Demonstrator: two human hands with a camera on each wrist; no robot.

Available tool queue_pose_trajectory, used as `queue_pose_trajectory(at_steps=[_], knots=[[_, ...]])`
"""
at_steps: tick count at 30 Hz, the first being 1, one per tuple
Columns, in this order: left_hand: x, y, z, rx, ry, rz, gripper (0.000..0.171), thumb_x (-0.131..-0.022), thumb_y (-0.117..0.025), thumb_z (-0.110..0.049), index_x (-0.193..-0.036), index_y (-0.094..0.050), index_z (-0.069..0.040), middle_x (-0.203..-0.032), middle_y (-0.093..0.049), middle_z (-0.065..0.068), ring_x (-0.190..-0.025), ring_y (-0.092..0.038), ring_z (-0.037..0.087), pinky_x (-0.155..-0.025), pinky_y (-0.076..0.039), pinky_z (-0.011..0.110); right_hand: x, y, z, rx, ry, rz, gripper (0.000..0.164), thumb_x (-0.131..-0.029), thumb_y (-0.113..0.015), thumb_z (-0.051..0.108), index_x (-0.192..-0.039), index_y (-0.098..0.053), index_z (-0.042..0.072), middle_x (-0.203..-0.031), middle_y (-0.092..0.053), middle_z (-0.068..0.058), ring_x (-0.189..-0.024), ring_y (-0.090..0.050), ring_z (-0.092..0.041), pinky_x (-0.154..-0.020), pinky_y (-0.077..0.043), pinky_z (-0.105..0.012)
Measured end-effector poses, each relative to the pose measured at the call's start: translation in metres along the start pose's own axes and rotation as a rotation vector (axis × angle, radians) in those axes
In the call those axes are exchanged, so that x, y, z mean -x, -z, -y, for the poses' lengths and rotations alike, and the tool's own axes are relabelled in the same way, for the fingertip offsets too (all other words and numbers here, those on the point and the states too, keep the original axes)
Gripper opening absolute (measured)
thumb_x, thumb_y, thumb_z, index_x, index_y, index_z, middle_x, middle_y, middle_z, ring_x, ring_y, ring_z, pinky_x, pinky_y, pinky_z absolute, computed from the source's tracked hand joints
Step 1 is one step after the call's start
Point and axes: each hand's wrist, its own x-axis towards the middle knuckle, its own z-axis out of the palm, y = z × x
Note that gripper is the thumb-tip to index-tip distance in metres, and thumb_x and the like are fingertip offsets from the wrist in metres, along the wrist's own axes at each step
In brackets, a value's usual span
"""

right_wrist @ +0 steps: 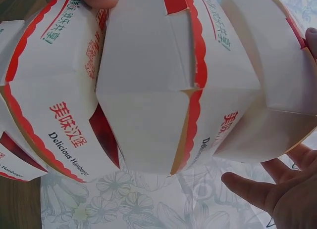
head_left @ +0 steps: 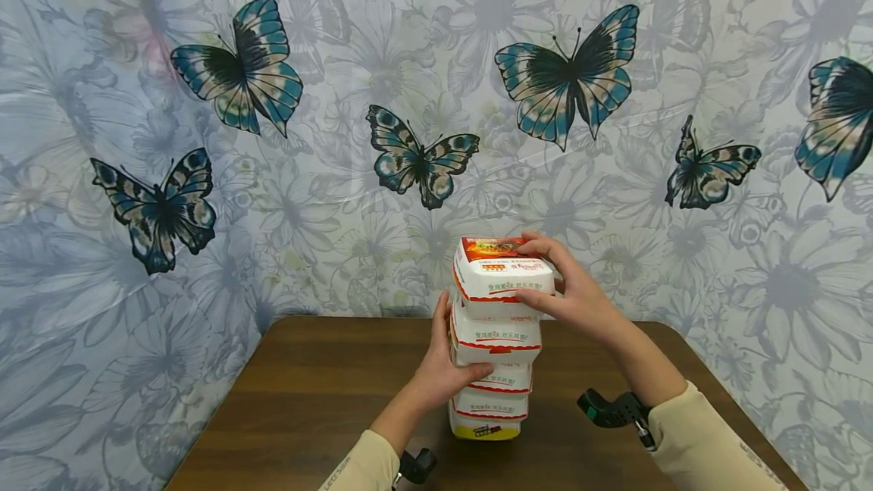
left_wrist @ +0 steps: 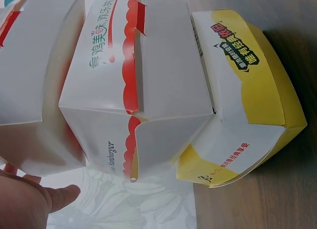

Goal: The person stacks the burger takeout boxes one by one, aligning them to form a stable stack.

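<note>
Several paper burger boxes stand in one uneven column on the table. The bottom box (head_left: 486,428) is yellow and white; those above are white with red scalloped edges. My right hand (head_left: 580,295) grips the top burger box (head_left: 505,279), thumb on its front and a finger on its lid. Lower down, my left hand (head_left: 443,373) holds a middle burger box (head_left: 496,338) from the left, with its thumb across the front. The left wrist view shows part of the left hand (left_wrist: 22,202) beside the stack. Fingers of the right hand (right_wrist: 292,189) show behind the box in the right wrist view.
The brown wooden table (head_left: 307,400) has its far edge just behind the stack. A pale floral cloth backdrop (head_left: 382,264) with printed butterflies hangs behind it. Black camera mounts (head_left: 614,409) sit at both wrists, by the cream sleeves (head_left: 709,442).
</note>
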Motion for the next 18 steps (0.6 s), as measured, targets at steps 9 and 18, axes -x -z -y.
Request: queue_pose_trajectory(at_steps=[9, 18], knots=[[0.0014, -0.0016, -0.0024, 0.025, 0.006, 0.000, 0.120, -0.076, -0.082, -0.020, -0.150, 0.010, -0.041, -0.155, -0.010, -0.013, -0.138, -0.030, 0.016, -0.112, -0.030, 0.051, 0.0042, 0.0021, 0.0023, 0.011, 0.024, 0.013, 0.050, -0.085, -0.072, 0.012, -0.127, -0.046, 0.018, -0.156, -0.027, 0.000, -0.141, -0.028, -0.034, -0.086, -0.048, -0.050], [-0.0012, -0.0012, -0.0003, 0.039, 0.022, 0.021, 0.124, -0.076, -0.082, -0.017, -0.151, 0.015, -0.035, -0.157, -0.003, -0.010, -0.141, -0.027, 0.019, -0.112, -0.029, 0.052, 0.0048, 0.0028, 0.0040, 0.025, 0.032, 0.003, 0.053, -0.085, -0.072, 0.011, -0.130, -0.045, 0.018, -0.157, -0.026, -0.008, -0.142, -0.028, -0.032, -0.092, -0.044, -0.058]])
